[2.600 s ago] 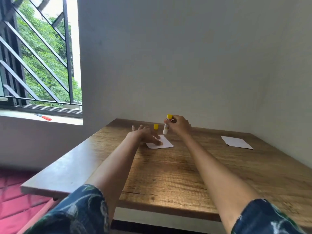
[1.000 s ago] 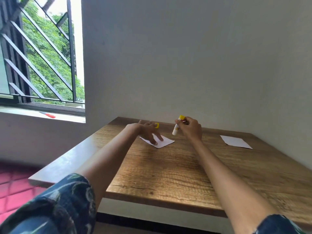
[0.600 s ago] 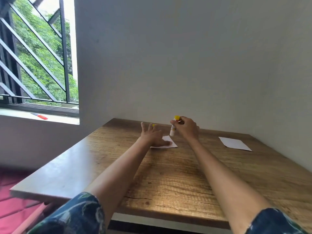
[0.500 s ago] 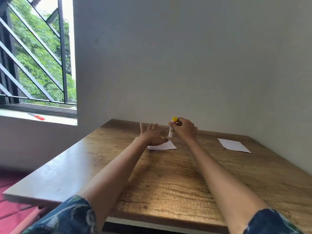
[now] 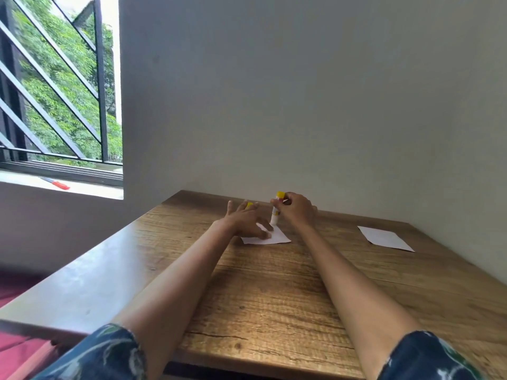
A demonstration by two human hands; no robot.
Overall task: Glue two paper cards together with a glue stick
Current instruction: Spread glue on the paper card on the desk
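Filling most of the lower scene, a wooden table (image 5: 274, 297) is set into a corner of grey walls (image 5: 288, 91). A barred window (image 5: 55, 86) is seen at far left, green foliage behind it, and a red-tipped tool (image 5: 56, 183) is laid on its sill (image 5: 55, 185). Two bare forearms are stretched from the near edge toward the far side of the table, with dark patterned sleeves (image 5: 104, 355) at the near corners.

One white paper card (image 5: 267, 237) is lain flat at the far middle of the table. It is pressed down by the left hand (image 5: 244, 219), fingers straight and spread, fingertips on the card's left part. The second card (image 5: 384, 238) is lain flat at far right, well apart from the first and untouched.

The glue stick (image 5: 275, 213) is held nearly upright by the right hand (image 5: 297, 212), pinched near its yellow top between thumb and curled fingers. Its lower end is set at the far edge of the pressed card; actual contact cannot be told. A small yellow cap (image 5: 249, 205) is seen just beyond the left hand's fingers, mostly hidden by them.
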